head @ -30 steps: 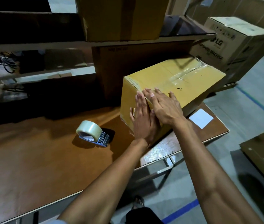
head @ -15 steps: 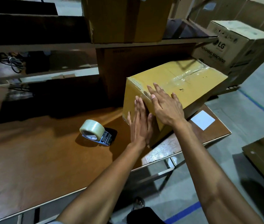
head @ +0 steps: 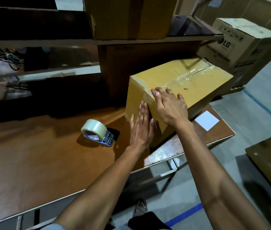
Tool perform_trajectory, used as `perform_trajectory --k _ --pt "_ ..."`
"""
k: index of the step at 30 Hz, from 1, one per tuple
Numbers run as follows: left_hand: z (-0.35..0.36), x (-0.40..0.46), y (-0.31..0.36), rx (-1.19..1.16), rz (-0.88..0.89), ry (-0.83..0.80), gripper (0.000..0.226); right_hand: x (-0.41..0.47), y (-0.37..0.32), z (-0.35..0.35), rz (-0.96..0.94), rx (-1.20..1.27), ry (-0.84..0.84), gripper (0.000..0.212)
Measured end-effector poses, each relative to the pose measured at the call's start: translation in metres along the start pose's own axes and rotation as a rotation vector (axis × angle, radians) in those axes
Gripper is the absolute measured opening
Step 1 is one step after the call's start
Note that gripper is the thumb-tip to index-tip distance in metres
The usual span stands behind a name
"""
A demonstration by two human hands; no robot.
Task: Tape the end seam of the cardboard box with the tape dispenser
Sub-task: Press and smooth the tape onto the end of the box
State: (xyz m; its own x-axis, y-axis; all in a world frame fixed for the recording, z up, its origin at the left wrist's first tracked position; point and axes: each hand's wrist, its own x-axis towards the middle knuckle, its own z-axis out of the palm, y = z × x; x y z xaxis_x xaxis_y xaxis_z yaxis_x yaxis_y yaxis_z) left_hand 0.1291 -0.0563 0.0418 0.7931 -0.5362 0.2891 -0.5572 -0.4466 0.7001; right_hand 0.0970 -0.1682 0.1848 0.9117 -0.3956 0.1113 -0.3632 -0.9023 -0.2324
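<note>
- Pressing flat with the left hand, fingers straight and spread, palm lying on the near end face of the cardboard box; gripping nothing.
- Pressing flat with the right hand as well, open, draped over the near top edge, fingertips reaching onto the glossy tape running along the top seam.
- Judging by that pose: smoothing the tape tail down over the corner and onto the end face, not laying a fresh strip.
- Sitting with its near end at the right part of the desk, the box, angling away toward the far right, its far end hanging out past the desk edge.
- Lying on its side just left of the left hand, apart from it and from the box, the tape dispenser, roll facing left, untouched.
- Resting beside the box at the right corner of the desk, a white paper square.
- Standing far right on the floor, a printed carton; looming behind, a shelf rack carrying more boxes.
- Risking, as a judgement: pushing too hard on the end face and sliding the overhanging box farther off the desk.
- Risking too: trapping creases or bubbles in the already wrinkled tape, leaving the seam poorly bonded.
- Risking last: knocking the dispenser with the left wrist when reaching for it.
</note>
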Motion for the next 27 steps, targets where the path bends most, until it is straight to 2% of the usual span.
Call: perform_trajectory --k 5,11,16,18,22,27 --pt "-0.011 0.019 0.027 -0.137 0.017 0.136 0.071 -0.001 0.006 -0.002 -0.104 0.006 -0.011 0.057" --pt "0.004 0.013 0.029 -0.209 -0.056 0.078 0.069 0.006 0.0 0.0 -0.031 -0.009 -0.025 0.071" --pt "0.02 -0.01 0.004 -0.167 -0.128 -0.001 0.07 0.006 0.002 0.002 0.014 -0.054 -0.023 0.071" --pt "0.018 -0.01 0.008 -0.172 -0.133 0.015 0.071 0.002 0.004 0.002 -0.024 -0.029 0.002 0.068" --pt "0.003 0.01 0.039 -0.228 -0.104 0.164 0.07 -0.006 0.012 0.003 -0.139 0.036 0.074 0.064" --pt "0.01 0.019 0.046 -0.196 -0.048 0.126 0.069 -0.005 0.008 0.004 -0.053 0.085 0.107 0.072"
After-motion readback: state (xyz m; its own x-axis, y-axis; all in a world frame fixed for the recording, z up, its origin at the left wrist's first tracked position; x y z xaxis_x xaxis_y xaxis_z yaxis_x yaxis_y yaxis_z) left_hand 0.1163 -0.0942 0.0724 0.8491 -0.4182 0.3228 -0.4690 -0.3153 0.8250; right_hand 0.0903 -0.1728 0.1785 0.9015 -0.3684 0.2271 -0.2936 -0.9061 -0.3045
